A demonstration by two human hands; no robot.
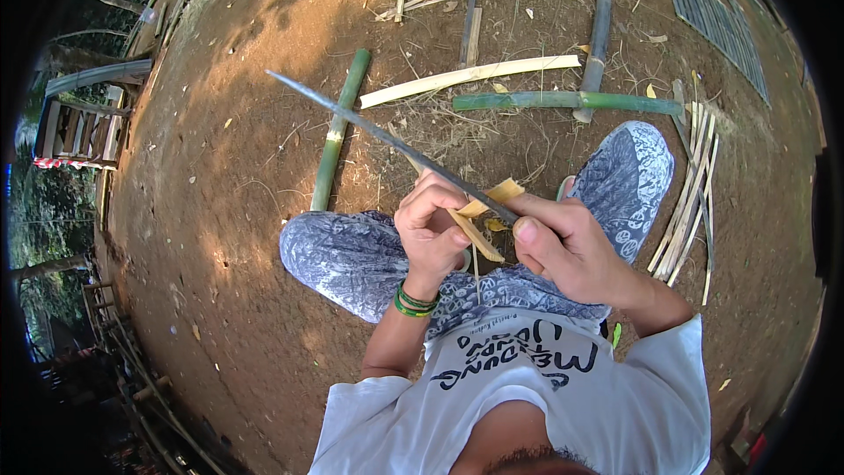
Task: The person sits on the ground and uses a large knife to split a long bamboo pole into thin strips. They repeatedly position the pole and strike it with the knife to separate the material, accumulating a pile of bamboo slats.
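My right hand is closed around the near end of a long dark knife, its thumb pressed along the metal. The blade slants up and left, past my left hand, and narrows to a point. Between the fingers and thumb of my left hand is a pale bamboo strip, running under the blade. A curled piece of bamboo stands up at the blade beside my right fingers. Whether this piece is still joined to the strip I cannot tell. The knife's handle is hidden in my right hand.
Green bamboo lengths and a dark bamboo pole lie on the brown soil. A split strip rests between them. Bundled pale strips lie at the right, near my knee. A slatted panel is farther off.
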